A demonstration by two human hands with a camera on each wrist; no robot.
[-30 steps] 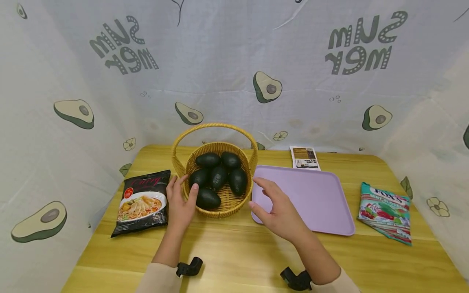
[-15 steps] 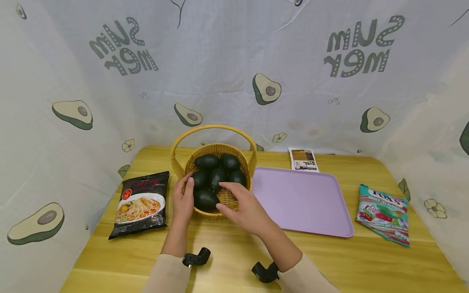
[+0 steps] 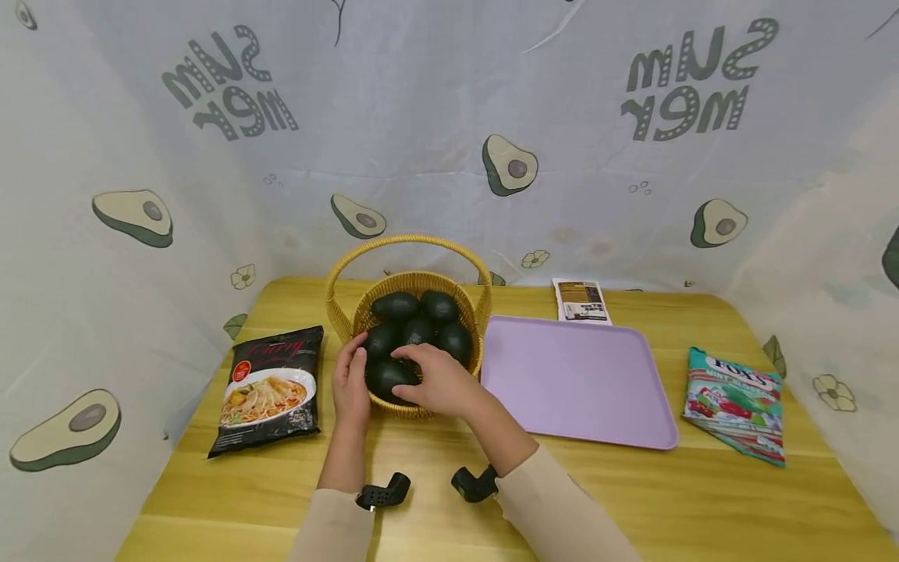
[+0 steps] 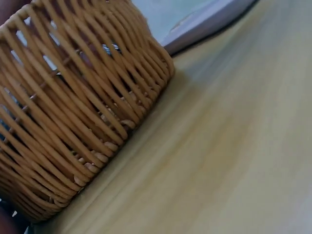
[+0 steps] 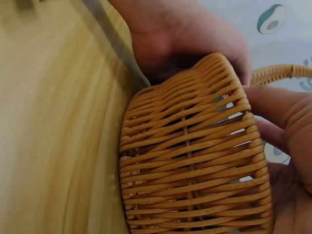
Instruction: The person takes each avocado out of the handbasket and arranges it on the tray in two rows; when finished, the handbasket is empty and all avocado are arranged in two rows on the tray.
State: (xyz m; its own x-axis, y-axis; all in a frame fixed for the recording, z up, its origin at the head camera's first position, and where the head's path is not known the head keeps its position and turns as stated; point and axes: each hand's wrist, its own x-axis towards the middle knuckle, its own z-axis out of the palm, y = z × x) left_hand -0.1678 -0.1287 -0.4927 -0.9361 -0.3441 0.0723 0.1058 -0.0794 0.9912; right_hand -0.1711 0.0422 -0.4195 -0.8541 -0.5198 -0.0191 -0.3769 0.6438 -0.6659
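Observation:
A yellow wicker basket (image 3: 477,361) with a tall hoop handle holds several dark green avocados. My left hand (image 3: 350,384) grips the basket's left rim in the head view; the right wrist view shows this hand (image 5: 180,39) curled about the basket's side. My right hand (image 3: 442,381) reaches over the front rim, thumb and index finger round the right end of the front avocado (image 3: 385,379). Its other fingers are hidden in the head view. Only the woven side of the basket (image 4: 83,102) and the table show clearly in the left wrist view.
A black noodle packet (image 3: 270,390) lies left of the basket. To the right are a lilac tray (image 3: 583,382), a small white-and-brown packet (image 3: 582,301) behind it, and a teal candy bag (image 3: 735,406). A printed cloth (image 3: 421,117) hangs behind the wooden table (image 3: 435,499).
My right hand has moved left from beside the tray, into the basket and onto the front avocado, which has shifted slightly left. My left hand has come in closer against the left rim.

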